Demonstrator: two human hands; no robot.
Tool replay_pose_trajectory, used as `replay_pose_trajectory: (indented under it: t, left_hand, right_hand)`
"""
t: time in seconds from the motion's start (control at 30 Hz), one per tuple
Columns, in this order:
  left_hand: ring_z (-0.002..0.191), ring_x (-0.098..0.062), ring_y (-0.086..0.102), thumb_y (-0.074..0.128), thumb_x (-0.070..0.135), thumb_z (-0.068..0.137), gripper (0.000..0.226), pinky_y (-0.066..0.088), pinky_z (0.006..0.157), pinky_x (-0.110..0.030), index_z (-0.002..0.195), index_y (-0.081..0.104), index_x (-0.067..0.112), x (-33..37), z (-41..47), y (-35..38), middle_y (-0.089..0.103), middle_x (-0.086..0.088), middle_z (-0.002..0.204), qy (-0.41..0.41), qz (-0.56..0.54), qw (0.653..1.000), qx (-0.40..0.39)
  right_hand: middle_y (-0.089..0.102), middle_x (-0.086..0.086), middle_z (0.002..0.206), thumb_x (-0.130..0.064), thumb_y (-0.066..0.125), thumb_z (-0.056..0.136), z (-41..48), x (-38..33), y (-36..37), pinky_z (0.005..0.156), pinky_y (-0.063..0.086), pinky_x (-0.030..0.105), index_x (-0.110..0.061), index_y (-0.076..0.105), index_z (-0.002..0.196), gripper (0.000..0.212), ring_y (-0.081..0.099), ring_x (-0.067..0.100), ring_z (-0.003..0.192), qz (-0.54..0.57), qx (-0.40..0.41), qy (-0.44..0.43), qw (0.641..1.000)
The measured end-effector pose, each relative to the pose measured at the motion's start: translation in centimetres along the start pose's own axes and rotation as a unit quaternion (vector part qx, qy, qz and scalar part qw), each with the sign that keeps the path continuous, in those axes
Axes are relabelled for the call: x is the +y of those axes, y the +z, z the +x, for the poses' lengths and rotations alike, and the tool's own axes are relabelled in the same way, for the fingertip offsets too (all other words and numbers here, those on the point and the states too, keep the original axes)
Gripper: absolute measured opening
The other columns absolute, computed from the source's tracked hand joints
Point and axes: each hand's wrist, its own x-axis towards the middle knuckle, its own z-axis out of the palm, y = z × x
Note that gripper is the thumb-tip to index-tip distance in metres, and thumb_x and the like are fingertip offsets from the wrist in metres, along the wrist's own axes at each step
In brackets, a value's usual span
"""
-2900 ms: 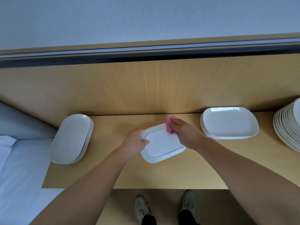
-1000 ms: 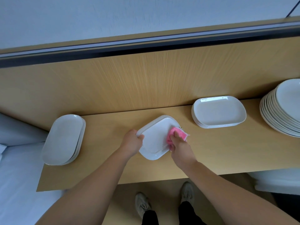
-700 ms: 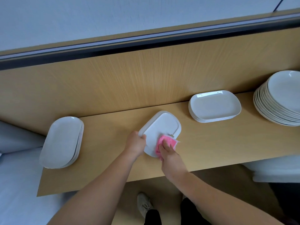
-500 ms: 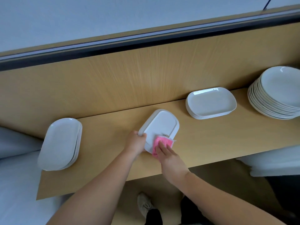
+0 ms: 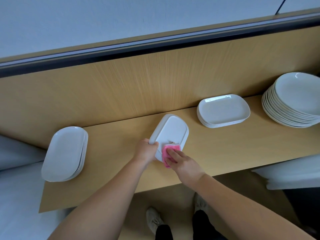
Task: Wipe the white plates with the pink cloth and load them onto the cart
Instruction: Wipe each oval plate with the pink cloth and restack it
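Observation:
A white oblong plate (image 5: 171, 131) is held over the middle of the wooden shelf (image 5: 225, 149), its long side pointing away from me. My left hand (image 5: 145, 151) grips its near left edge. My right hand (image 5: 180, 161) presses the pink cloth (image 5: 168, 151) flat against the plate's near end. A stack of white oblong plates (image 5: 65, 154) lies at the shelf's left end. Another stack of white rectangular plates (image 5: 223, 110) sits to the right of the held plate.
A tall stack of round white plates (image 5: 294, 99) stands at the far right of the shelf. A wooden back panel (image 5: 138, 84) rises behind the shelf. White surfaces lie at the lower left (image 5: 17, 196) and lower right (image 5: 294, 175). My shoes (image 5: 154, 220) show below the shelf.
The plate has turned from lying crosswise to pointing away from me. My right hand with the cloth has slid from the plate's far corner down to its near end. The view shifted right.

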Motion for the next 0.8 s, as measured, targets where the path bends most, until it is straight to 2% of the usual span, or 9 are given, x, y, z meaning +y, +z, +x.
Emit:
replay_pose_trajectory:
  t: [0.13,0.23,0.33,0.43,0.5,0.57,0.63,0.7,0.8]
  left_hand:
    - [0.087,-0.029,0.068,0.058,0.017,0.090,0.013,0.060,0.075,-0.048,0.096,0.060,0.006,0.4,-0.5,0.5,0.067,-0.013,0.094,-0.008,-0.014,1.000,0.005]
    - [0.093,-0.029,0.066,0.057,0.017,0.091,0.018,0.060,0.074,-0.046,0.104,0.059,0.004,0.9,-0.5,0.5,0.064,-0.012,0.101,-0.011,-0.028,1.000,0.004]
    - [0.098,-0.026,0.064,0.057,0.020,0.092,0.023,0.059,0.075,-0.039,0.109,0.060,0.005,1.1,-0.5,-0.6,0.064,-0.009,0.107,-0.012,-0.035,0.999,-0.003]
    - [0.099,-0.025,0.065,0.061,0.022,0.090,0.021,0.058,0.082,-0.043,0.108,0.062,0.011,1.3,-0.9,-1.2,0.067,-0.007,0.107,0.016,-0.026,0.999,-0.014]
    - [0.101,-0.025,0.065,0.063,0.022,0.089,0.023,0.056,0.087,-0.048,0.109,0.061,0.012,1.7,-1.6,-1.2,0.068,-0.007,0.109,0.032,-0.034,0.999,-0.024]
    - [0.102,-0.025,0.066,0.064,0.021,0.090,0.022,0.055,0.089,-0.050,0.109,0.060,0.014,2.3,-2.4,-1.3,0.068,-0.007,0.109,0.056,-0.042,0.997,-0.028]
    - [0.102,-0.024,0.066,0.064,0.021,0.090,0.018,0.054,0.090,-0.048,0.107,0.060,0.017,2.6,-3.3,-1.7,0.069,-0.003,0.107,0.078,-0.042,0.996,-0.023]
    - [0.101,-0.021,0.066,0.063,0.020,0.091,0.017,0.055,0.086,-0.042,0.107,0.060,0.019,3.1,-4.5,-2.4,0.069,0.000,0.106,0.096,-0.041,0.995,-0.006]
    - [0.094,-0.015,0.065,0.061,0.023,0.093,0.018,0.052,0.073,-0.030,0.111,0.059,0.020,3.5,-6.4,-3.9,0.068,0.003,0.104,0.124,0.001,0.991,0.040]
  right_hand:
    - [0.067,0.015,0.113,0.004,0.080,0.052,-0.2,1.6,-0.5,0.056,0.059,0.034,-0.009,0.074,0.097,0.048,0.068,0.033,0.088,0.001,0.013,-0.033,0.999]
    - [0.066,0.014,0.106,0.005,0.078,0.056,-0.7,4.1,-0.8,0.051,0.057,0.038,-0.008,0.070,0.089,0.036,0.067,0.036,0.079,0.023,0.006,0.005,1.000]
    - [0.060,0.004,0.119,0.005,0.061,0.078,-1.5,7.1,-2.0,0.073,0.054,0.033,-0.009,0.064,0.105,0.031,0.063,0.030,0.099,0.045,0.006,0.068,0.997]
    - [0.053,-0.016,0.119,-0.004,0.049,0.093,-0.8,8.4,-3.8,0.079,0.044,0.018,-0.020,0.057,0.121,0.033,0.059,0.009,0.107,0.076,0.036,0.078,0.993]
    - [0.059,-0.010,0.119,0.000,0.058,0.088,0.9,8.3,-5.3,0.078,0.052,0.024,-0.013,0.065,0.112,0.029,0.064,0.016,0.098,0.094,0.090,0.050,0.990]
    - [0.065,0.004,0.114,0.010,0.067,0.077,2.2,8.0,-6.7,0.061,0.057,0.035,-0.006,0.070,0.094,0.024,0.067,0.027,0.082,0.095,0.123,-0.008,0.988]
    - [0.067,0.010,0.110,0.011,0.072,0.072,3.2,7.7,-8.4,0.054,0.056,0.034,-0.006,0.072,0.088,0.023,0.067,0.029,0.076,0.096,0.140,-0.034,0.985]
    - [0.068,0.009,0.111,0.008,0.072,0.077,3.9,7.3,-9.8,0.059,0.057,0.030,-0.005,0.072,0.092,0.020,0.069,0.026,0.082,0.107,0.177,-0.054,0.977]
    - [0.067,0.008,0.117,0.005,0.070,0.083,5.1,6.9,-10.8,0.076,0.054,0.027,-0.005,0.073,0.099,0.019,0.069,0.026,0.093,0.130,0.208,-0.085,0.966]
